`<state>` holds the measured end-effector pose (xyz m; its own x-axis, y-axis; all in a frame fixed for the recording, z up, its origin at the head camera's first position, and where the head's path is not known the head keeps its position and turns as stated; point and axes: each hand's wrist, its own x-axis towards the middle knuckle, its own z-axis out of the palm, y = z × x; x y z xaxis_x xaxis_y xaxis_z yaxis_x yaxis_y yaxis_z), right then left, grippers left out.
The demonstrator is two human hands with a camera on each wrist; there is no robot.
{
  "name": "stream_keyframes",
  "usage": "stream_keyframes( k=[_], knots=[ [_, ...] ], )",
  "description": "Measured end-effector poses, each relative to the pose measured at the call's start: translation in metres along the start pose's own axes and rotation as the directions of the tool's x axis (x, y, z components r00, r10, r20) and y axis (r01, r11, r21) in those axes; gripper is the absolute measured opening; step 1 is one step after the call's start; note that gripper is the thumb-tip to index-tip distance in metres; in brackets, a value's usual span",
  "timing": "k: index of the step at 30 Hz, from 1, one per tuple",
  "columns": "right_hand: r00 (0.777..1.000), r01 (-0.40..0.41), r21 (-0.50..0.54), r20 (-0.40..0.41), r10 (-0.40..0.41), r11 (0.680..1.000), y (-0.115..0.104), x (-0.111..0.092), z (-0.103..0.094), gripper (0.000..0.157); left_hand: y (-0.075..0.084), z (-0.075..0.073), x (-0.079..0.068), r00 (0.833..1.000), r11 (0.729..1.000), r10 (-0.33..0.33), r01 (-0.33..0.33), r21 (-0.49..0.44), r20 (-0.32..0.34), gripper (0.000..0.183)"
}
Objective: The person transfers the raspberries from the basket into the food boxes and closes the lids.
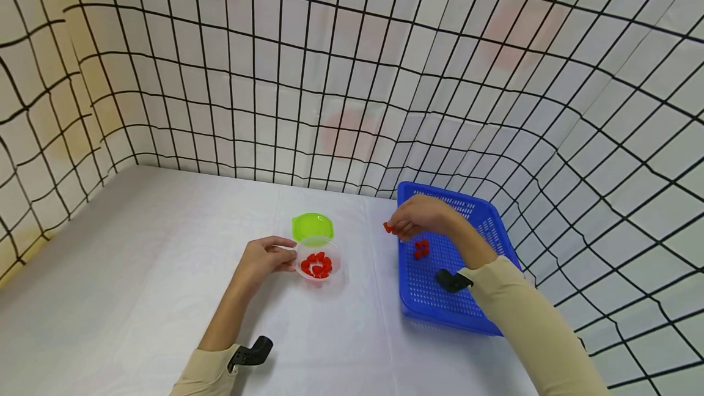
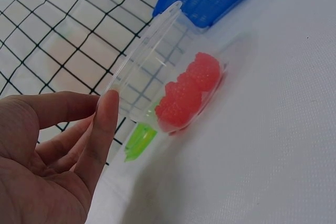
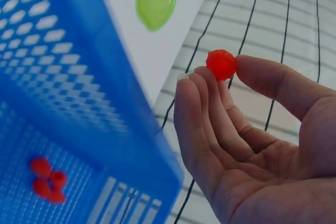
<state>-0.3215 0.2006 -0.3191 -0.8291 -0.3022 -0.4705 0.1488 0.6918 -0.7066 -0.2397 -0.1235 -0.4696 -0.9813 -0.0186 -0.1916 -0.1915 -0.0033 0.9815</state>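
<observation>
Between thumb and fingertips, my right hand (image 1: 420, 216) pinches a red raspberry (image 3: 221, 64) above the left rim of the blue basket (image 1: 440, 321). Several more raspberries (image 3: 48, 180) lie together on the basket's floor. On the table, a clear round plastic bowl (image 2: 152, 61) holds several raspberries (image 1: 316, 266). My left hand (image 1: 267, 256) pinches this bowl's rim at its left side, thumb and index finger on the edge. Just behind the bowl lies a light green lid (image 1: 312, 225), partly overlapped by the bowl's rim in the head view.
A white cloth covers the table (image 1: 137, 274). Black wire grid (image 1: 308, 78) with white sheeting behind it walls the back and both sides, and the basket stands close to it at the right. Each wrist carries a small black camera (image 1: 252, 353).
</observation>
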Motion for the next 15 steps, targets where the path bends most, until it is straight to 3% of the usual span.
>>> stream_keyframes(
  k=[8,15],
  knots=[
    [0.999,0.016,-0.015,0.045,-0.016,1.000,-0.025,0.013,0.031,0.025,0.000,0.000,0.000,1.000,1.000,0.002,-0.002,0.009,-0.004,0.029],
    [0.998,0.017,-0.030,0.058,-0.015,0.999,-0.033,0.032,0.061,0.022,-0.001,0.000,0.001,1.000,1.000,0.009,-0.009,-0.001,-0.003,0.027]
  ],
)
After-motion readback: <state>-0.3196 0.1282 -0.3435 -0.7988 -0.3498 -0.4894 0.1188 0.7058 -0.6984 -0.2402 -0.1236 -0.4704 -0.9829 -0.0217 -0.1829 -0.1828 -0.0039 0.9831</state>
